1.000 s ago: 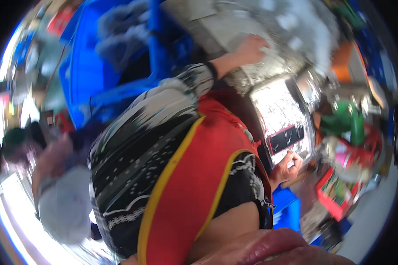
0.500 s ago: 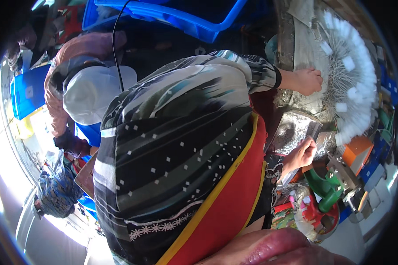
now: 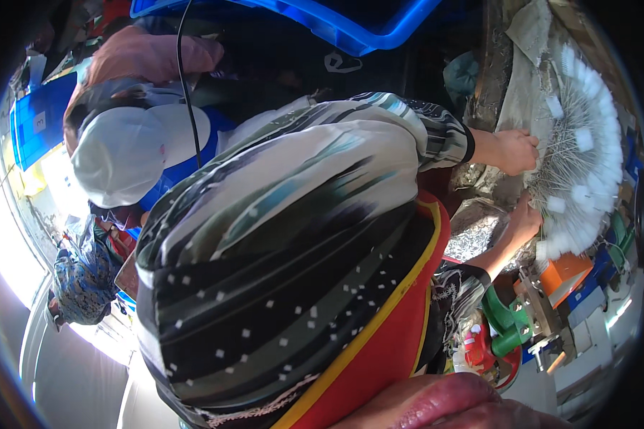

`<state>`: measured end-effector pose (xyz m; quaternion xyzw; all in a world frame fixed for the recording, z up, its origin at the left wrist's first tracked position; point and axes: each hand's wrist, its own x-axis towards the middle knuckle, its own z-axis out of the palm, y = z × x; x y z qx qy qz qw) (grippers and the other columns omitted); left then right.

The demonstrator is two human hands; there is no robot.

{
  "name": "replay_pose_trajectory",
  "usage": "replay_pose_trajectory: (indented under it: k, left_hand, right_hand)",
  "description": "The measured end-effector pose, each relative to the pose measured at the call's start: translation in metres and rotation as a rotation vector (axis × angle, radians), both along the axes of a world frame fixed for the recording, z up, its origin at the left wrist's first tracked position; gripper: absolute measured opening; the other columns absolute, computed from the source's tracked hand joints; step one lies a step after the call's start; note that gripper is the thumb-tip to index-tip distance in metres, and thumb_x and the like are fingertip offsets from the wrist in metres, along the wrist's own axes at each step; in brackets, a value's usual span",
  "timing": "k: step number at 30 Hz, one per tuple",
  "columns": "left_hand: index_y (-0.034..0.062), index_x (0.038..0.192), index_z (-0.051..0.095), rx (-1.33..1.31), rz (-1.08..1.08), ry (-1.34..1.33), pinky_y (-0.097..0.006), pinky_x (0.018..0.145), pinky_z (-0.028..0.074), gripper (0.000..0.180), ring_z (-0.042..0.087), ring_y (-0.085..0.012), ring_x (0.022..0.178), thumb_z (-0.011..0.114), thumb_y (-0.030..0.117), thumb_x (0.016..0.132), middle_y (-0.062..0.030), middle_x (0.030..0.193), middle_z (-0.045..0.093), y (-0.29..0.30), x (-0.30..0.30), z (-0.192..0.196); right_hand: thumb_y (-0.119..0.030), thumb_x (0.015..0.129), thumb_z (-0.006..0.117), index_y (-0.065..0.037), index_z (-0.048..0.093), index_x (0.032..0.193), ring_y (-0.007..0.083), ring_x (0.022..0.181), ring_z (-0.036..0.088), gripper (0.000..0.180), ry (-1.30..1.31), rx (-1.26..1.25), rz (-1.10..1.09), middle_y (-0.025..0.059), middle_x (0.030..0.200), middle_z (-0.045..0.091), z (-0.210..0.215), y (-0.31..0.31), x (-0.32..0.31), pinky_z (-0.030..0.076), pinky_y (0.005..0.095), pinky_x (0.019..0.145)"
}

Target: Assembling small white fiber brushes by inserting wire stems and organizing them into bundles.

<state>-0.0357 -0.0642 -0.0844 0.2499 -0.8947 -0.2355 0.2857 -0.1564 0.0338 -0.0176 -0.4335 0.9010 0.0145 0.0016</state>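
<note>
A wide fan of thin wire-stemmed brushes with white tufts (image 3: 597,154) lies on the bench, stems pointing toward me. My left hand (image 3: 514,151), the upper one, rests closed at the bare ends of the stems. Below it my right hand (image 3: 525,219) has its fingers pinched together at the stem ends. What either hand holds, if anything, is too small to make out. A few short white pieces (image 3: 584,139) lie on top of the stems.
A green metal bench tool (image 3: 506,325) and an orange block (image 3: 567,275) stand near my right forearm. Crumpled silvery sheeting (image 3: 472,230) covers the bench edge by my body. A blue crate (image 3: 365,43) is at the top. A person in a white cap (image 3: 118,154) bends at the left.
My right hand has moved forward to the wire stem ends beside my left hand. The left hand stays closed at the stems, and the whole view has shifted slightly.
</note>
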Motion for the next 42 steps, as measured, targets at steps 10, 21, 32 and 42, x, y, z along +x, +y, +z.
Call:
replay_pose_trajectory:
  k: [10,21,32,42]
  left_hand:
    - [0.0151,0.073,0.062,0.029,-0.025,0.012,-0.033,0.077,0.038,0.013,0.047,-0.0169,0.091,0.055,0.019,0.063,0.0030,0.080,0.057,-0.005,-0.001,0.000]
    - [0.0165,0.070,0.062,-0.024,0.008,0.083,-0.034,0.069,0.040,0.014,0.051,-0.0180,0.082,0.055,0.022,0.060,0.0028,0.071,0.058,-0.009,-0.006,-0.004]
    - [0.0160,0.068,0.062,0.021,0.029,0.084,-0.035,0.070,0.040,0.013,0.051,-0.0183,0.083,0.056,0.023,0.059,0.0019,0.072,0.058,-0.010,0.003,-0.015]
    - [0.0139,0.063,0.061,-0.062,0.002,0.030,-0.032,0.075,0.040,0.008,0.051,-0.0194,0.080,0.057,0.020,0.058,-0.0012,0.070,0.057,-0.010,-0.003,-0.011]
  right_hand:
    - [-0.034,0.072,0.049,-0.004,0.067,0.078,0.0186,0.051,0.055,0.035,-0.210,-0.067,-0.115,0.0105,0.054,0.057,-0.003,-0.009,-0.001,0.043,0.0307,0.056]
    - [-0.023,0.076,0.047,-0.010,0.069,0.078,0.0068,0.043,0.040,0.025,-0.348,-0.292,-0.232,0.0008,0.051,0.053,-0.003,-0.005,0.016,0.030,0.0225,0.041]
    - [-0.011,0.075,0.049,-0.001,0.066,0.082,0.0077,0.047,0.038,0.020,-0.671,-0.669,-0.200,0.0034,0.054,0.052,-0.012,-0.003,0.026,0.032,0.0211,0.045]
    - [-0.021,0.079,0.041,-0.013,0.068,0.083,0.0104,0.049,0.045,0.029,-0.406,-0.445,-0.072,0.0042,0.052,0.052,-0.008,0.004,0.014,0.038,0.0260,0.048]
